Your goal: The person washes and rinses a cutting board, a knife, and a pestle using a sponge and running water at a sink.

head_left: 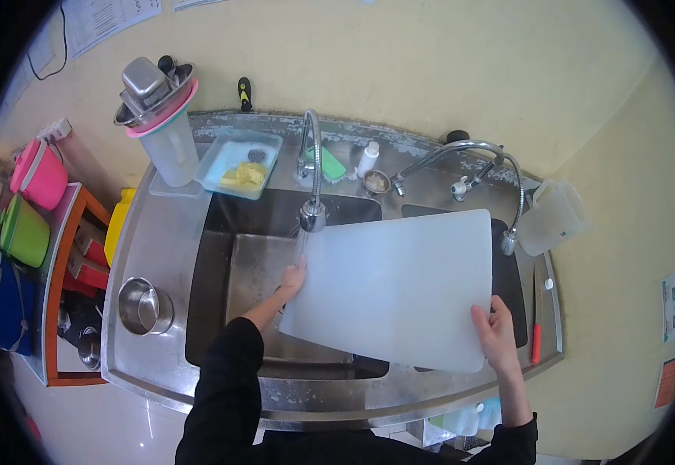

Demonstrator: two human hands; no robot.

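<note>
A large white cutting board (399,287) is held over the double sink, lying across the divider between its basins. My left hand (295,279) is closed at the board's left edge, under the left faucet (313,217), where what looks like a stream of water comes down. Part of its fingers is hidden. My right hand (498,333) grips the board's right edge, thumb on the upper face. The left basin (264,267) shows beside the board, while the right basin (512,287) is mostly covered by it.
A blue tub (221,147) with yellow sponges, a green pad (329,164), a white bottle (368,159) and a second faucet (450,147) line the back. A steel pot (145,306) stands left. A plastic jug (554,217) and red-handled knife (537,341) are right.
</note>
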